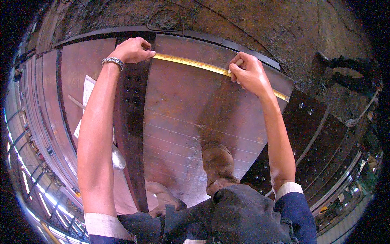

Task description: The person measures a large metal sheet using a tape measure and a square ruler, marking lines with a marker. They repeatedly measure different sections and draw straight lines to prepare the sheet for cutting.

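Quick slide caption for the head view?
Both hands stretch a yellow tape measure across a rusty steel plate.

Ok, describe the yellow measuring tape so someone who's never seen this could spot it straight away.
Find the large rust-brown steel plate that the person stands on. Along its far edge runs a thin yellow measuring tape, pinned at one end by the left hand and pressed down by the right hand, running on beyond it. It is the only bright yellow strip; the plate's other lines are faint white scribed marks.

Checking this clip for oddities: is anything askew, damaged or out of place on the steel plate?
Nothing stands out. The tape lies flat across the plate, pinned by the left hand and the right hand. Chalk lines run evenly. A paper sheet lies flat on the neighbouring plate.
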{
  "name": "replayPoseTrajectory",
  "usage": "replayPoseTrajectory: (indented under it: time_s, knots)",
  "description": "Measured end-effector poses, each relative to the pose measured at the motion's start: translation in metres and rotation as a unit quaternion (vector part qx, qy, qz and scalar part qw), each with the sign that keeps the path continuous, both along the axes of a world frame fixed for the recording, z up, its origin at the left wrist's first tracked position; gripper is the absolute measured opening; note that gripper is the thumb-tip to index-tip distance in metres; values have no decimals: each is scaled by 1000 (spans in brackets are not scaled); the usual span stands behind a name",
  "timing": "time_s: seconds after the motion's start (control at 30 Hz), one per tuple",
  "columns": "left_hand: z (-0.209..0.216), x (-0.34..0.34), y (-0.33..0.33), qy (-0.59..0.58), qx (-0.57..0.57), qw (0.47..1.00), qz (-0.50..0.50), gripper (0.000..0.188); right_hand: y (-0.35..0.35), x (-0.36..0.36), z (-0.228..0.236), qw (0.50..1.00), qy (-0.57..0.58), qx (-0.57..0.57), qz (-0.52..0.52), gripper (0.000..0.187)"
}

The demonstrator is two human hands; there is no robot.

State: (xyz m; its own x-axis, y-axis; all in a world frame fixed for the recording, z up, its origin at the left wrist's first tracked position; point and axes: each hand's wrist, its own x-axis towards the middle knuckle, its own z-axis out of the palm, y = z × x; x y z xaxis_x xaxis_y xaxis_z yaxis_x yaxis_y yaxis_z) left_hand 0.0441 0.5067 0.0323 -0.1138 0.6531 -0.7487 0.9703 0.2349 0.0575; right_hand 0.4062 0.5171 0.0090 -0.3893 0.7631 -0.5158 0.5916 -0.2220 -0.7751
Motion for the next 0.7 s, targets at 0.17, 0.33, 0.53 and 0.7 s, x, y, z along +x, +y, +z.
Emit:
replayPoseTrajectory:
  time_s: [0.17,0.33,0.53,0.7]
  knots:
    - [1,2,2,-9,9,1000,-5,46,-4,-15,-11,913,-75,392,-88,18]
    - [1,-1,-2,-9,12,1000,4,47,-7,-2,1,923,-25,338,-181,13]
    - [0,1,-3,14,34,999,-17,49,-20,21,8,928,-13,300,-222,11]
    - [11,14,-6,46,41,998,-5,55,-31,25,13,924,2,280,-262,10]
